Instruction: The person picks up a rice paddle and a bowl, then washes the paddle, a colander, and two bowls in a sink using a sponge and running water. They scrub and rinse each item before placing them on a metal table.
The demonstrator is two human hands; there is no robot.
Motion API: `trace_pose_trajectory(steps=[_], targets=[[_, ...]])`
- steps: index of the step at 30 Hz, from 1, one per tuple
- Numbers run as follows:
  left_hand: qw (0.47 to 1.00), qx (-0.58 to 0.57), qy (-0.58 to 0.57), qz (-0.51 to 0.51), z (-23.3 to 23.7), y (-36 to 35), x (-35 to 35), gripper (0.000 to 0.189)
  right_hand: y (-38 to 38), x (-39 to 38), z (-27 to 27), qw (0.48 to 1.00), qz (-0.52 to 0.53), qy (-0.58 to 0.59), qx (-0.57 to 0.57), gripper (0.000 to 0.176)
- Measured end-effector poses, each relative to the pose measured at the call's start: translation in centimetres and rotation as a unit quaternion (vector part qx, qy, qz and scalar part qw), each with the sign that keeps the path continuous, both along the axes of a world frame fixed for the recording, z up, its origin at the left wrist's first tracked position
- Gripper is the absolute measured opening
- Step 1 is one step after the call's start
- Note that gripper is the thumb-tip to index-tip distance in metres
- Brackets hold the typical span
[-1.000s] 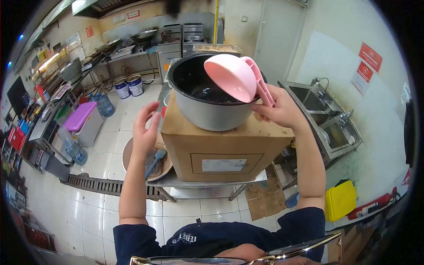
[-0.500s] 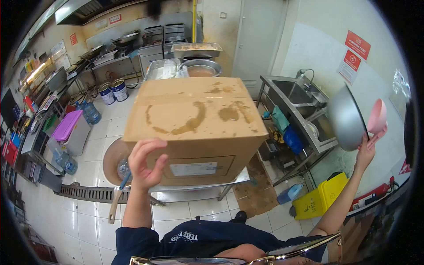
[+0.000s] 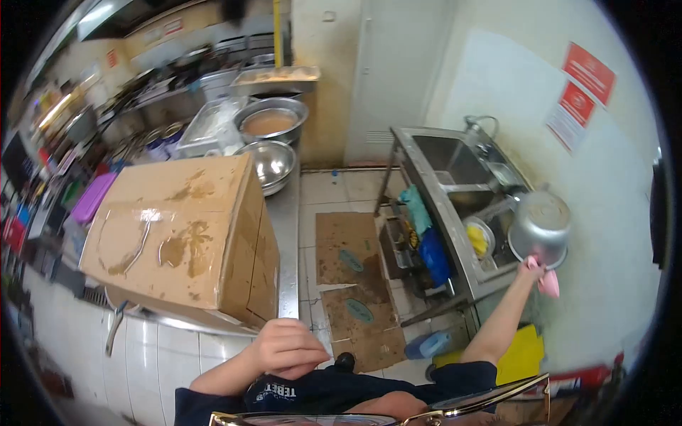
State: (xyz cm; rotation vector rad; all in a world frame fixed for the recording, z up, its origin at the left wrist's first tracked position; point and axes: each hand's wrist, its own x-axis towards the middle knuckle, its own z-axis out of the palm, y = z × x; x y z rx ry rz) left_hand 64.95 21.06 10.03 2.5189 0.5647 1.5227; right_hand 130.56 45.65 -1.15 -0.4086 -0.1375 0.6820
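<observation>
The right hand [image 3: 534, 267] grips the pot [image 3: 541, 226] by its rim, with the pink scoop [image 3: 549, 283] pinched in the same hand, far out on the right at the near end of the sink [image 3: 433, 145]. The left hand [image 3: 288, 348] is loosely curled near the body and holds nothing. One stretched arm for two things is a weak hold — the pot could tip, or the scoop could slip out and fall.

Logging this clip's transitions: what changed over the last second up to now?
The right hand lifted the metal pot, with the pink scoop, off the cardboard box and swung it rightward to the sink, where it holds both now. The left hand dropped from beside the box to near the torso, holding nothing. The box stayed on the steel table.
</observation>
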Motion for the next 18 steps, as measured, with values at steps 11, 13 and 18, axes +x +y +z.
trace_pose_trajectory(steps=[11,13,18], targets=[[0.977,-0.205,0.057,-0.003,-1.8,4.7,8.1,0.015,-6.9,-5.5,2.6,0.659,-0.206,-0.643,-0.332,0.016],[0.969,-0.226,0.064,-0.069,-3.4,4.8,9.3,0.014,-15.3,-15.5,9.8,0.612,-0.209,-0.729,-0.221,0.011],[0.931,-0.273,0.134,-0.203,-7.2,3.5,11.7,0.007,-35.1,-21.4,0.8,0.547,-0.128,-0.716,-0.414,0.018]])
